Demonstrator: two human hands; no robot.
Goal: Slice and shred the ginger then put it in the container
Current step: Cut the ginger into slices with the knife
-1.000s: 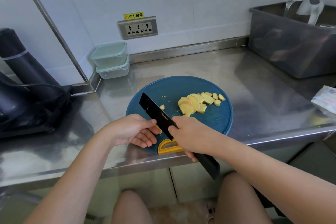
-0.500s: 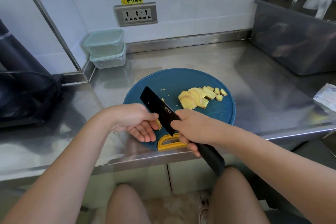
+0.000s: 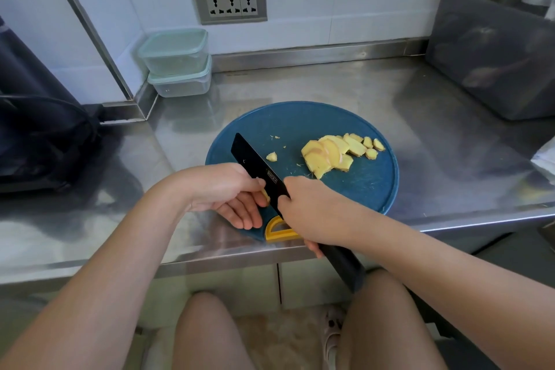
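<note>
Head: one knife (image 3: 255,162), one board (image 3: 300,120), two containers (image 3: 177,64), left hand (image 3: 228,198) pinching ginger (image 3: 265,195).

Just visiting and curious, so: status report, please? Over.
Left grip pinches ginger piece at knife. Right grip holds knife. Slices piled on board, none shredded. Containers stacked at back, lids on. Nothing blocking.

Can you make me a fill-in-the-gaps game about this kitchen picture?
The left hand pinches a small ginger piece while the right hand grips a long ___ knife.
The pale yellow ginger slices lie on a round ___ cutting board.
Two clear lidded plastic containers stand ___ by the wall.
Missing words: black, blue, stacked.
</note>
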